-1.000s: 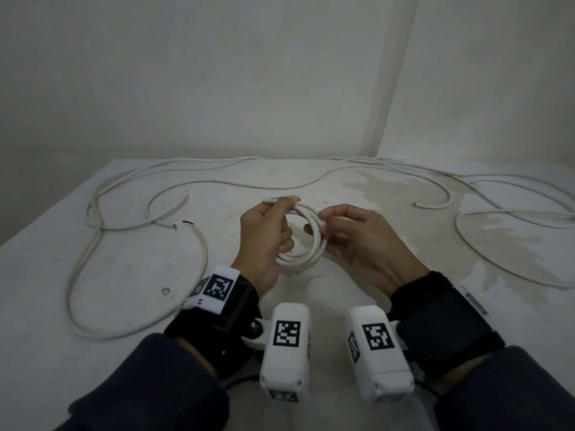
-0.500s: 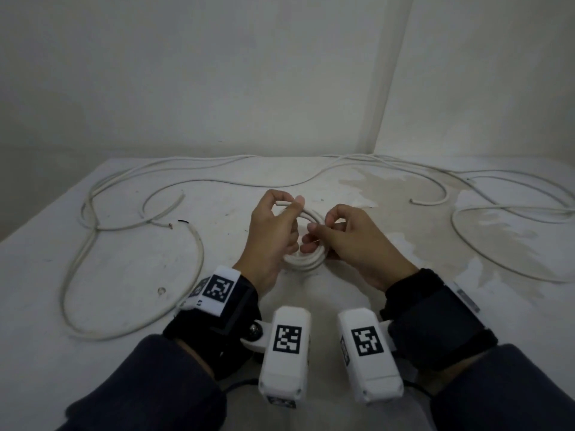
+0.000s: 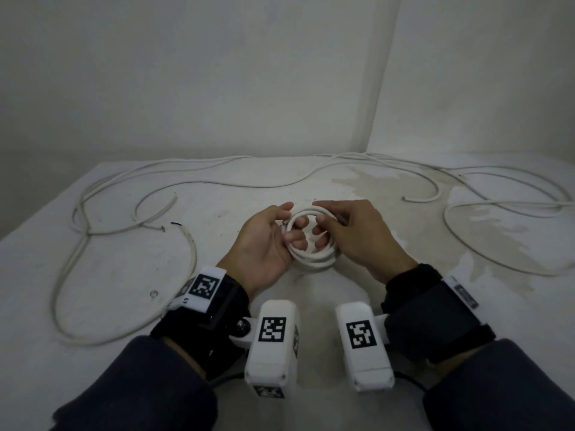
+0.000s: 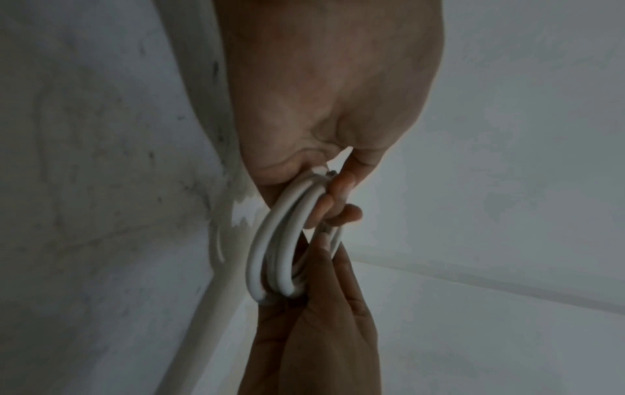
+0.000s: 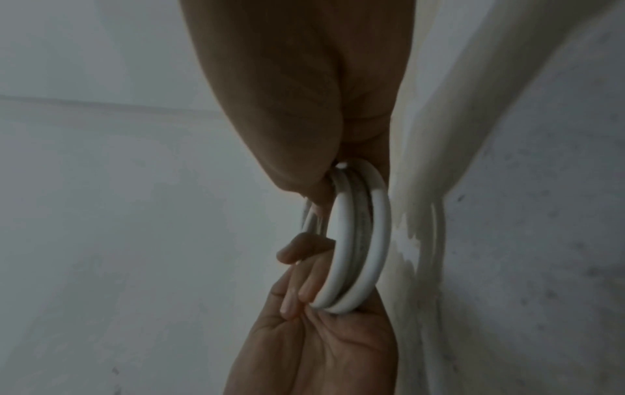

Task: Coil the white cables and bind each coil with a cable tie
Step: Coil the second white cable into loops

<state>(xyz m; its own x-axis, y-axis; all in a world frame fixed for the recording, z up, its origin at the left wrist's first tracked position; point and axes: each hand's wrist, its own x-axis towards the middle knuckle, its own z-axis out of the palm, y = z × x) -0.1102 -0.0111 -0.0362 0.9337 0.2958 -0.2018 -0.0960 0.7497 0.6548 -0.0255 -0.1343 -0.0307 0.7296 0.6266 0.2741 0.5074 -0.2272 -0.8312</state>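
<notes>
I work in a bare, dim corner, more plain workroom than home: unpainted-looking white plaster walls (image 3: 217, 73) meet behind a scuffed, water-stained white surface (image 3: 389, 194) strewn with loose white cables (image 3: 193, 181).

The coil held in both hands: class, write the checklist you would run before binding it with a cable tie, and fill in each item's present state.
1. Coil wound into neat stacked loops: ok.
2. Left hand grips one side, fingers through the loop: ok.
3. Right hand grips the opposite side: ok.
4. Cable end tucked in, not trailing: cannot tell; an end shows by the left fingers, how it lies is unclear.
5. Cable tie within reach: not ok; none is visible on the table.
6. Loose cables clear of the coil: ok.
</notes>
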